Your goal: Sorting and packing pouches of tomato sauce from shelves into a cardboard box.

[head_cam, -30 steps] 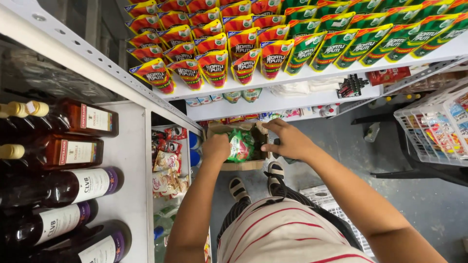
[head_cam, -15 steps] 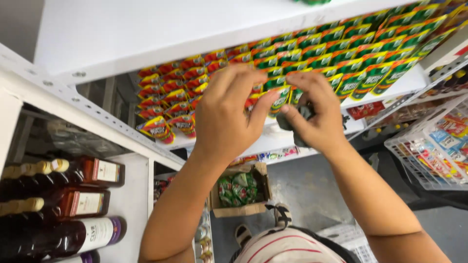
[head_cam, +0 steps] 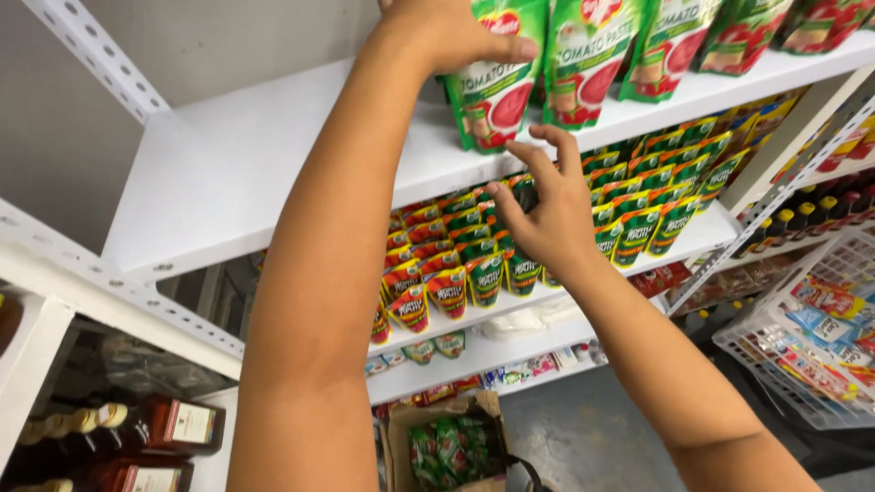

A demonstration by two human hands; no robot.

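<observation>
The left hand [head_cam: 447, 32] is clamping its fingers over the top of a green pouch [head_cam: 492, 87] standing at the white shelf's [head_cam: 273, 155] front edge at twelve o'clock, while the right hand [head_cam: 547, 205], fingers half-curled and empty, is touching its bottom, so a loose grip could tip it off.

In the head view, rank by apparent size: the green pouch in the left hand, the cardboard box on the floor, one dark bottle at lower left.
1. Green pouch, nearest the camera, so flattered.
2. Cardboard box, partly cut off.
3. Dark bottle.
</observation>
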